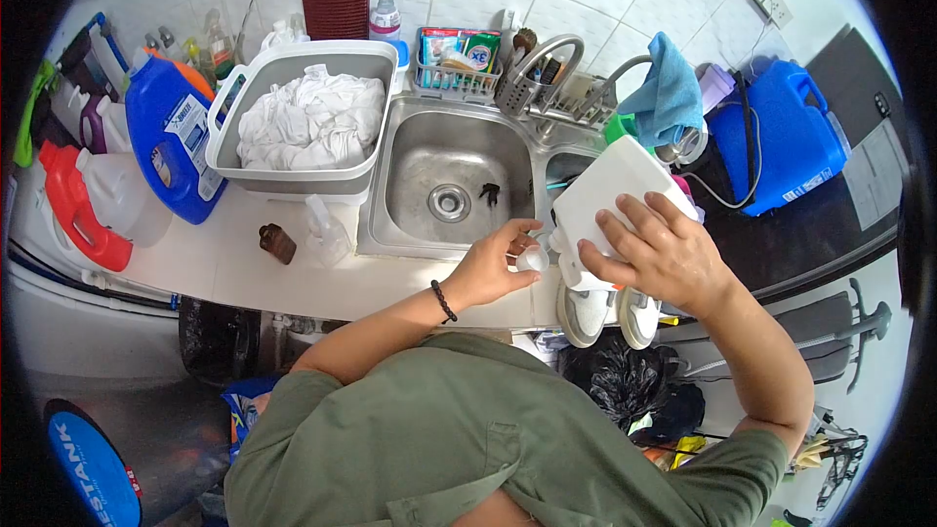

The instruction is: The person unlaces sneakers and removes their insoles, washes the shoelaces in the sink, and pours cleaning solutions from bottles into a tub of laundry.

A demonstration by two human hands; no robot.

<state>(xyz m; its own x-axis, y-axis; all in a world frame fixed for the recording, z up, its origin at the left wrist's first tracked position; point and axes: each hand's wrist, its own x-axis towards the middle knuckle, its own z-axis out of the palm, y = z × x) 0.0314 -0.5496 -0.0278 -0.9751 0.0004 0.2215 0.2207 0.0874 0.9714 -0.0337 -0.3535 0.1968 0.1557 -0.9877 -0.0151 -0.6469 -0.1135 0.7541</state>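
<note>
My right hand (659, 254) is wrapped around a large white plastic bottle (617, 181), which is tilted so that its neck points left. Close to that neck, my left hand (493, 263) pinches a small white cap (532, 259) between thumb and fingers. Whether liquid is running between them I cannot tell. Both hands are over the counter's front edge, just right of the steel sink (410, 171). Left of the sink, a grey and white basin (293, 181) holds crumpled white cloth (312, 122).
Left of the basin stand a blue detergent jug (176, 137) and a red-handled jug (83, 205). A small brown bottle (277, 244) and a clear plastic piece (327, 229) lie on the counter. The faucet (556, 78), a blue cloth (669, 88) and a blue jerrycan (781, 141) are at right.
</note>
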